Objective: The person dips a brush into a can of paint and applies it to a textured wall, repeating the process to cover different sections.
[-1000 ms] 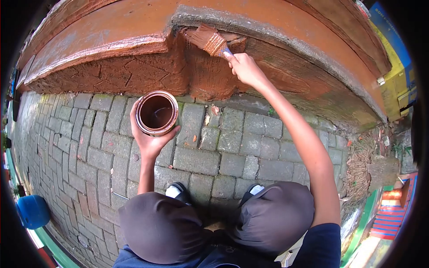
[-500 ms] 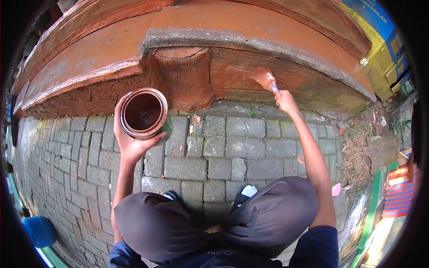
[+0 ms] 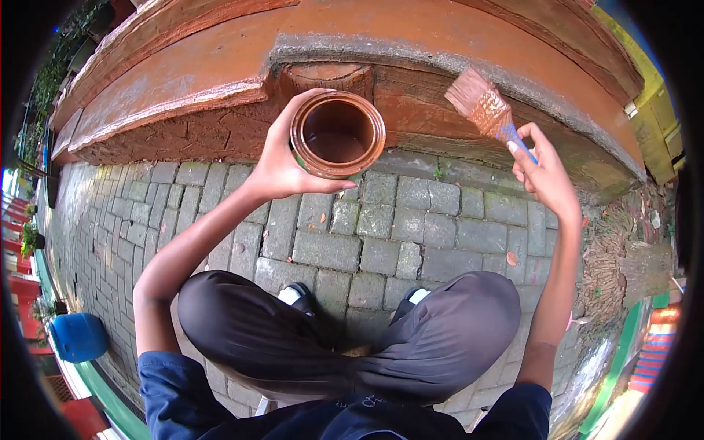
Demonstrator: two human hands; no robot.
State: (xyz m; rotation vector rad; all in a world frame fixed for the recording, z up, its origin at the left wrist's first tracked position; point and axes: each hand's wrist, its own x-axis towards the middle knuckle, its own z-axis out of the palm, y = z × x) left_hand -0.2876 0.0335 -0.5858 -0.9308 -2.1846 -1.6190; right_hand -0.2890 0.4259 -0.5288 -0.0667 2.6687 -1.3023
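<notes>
My left hand [image 3: 282, 158] is wrapped round a paint can [image 3: 375, 139] with a brown-smeared rim and dark brown paint inside. The can is held up in front of the low wall, its mouth facing me. In my right hand [image 3: 546, 172] is a paintbrush [image 3: 488, 106], gripped by its blue handle, with fingers and thumb closed on it. Reddish-brown paint coats the bristles, which point up and left. Behind the brush runs the wall's front face [image 3: 418, 121], reddish brown near the can and greyer towards the right.
A rough concrete lip [image 3: 411, 50] edges the orange ledge [image 3: 411, 22] above the wall face. Grey paving blocks [image 3: 326, 249] lie under my feet. A blue barrel [image 3: 79, 337] stands at far left, and tangled roots [image 3: 609, 257] lie at right.
The paint can has moved right and up with my left hand. My right hand has drawn the paintbrush off the wall face, to the right and closer to me.
</notes>
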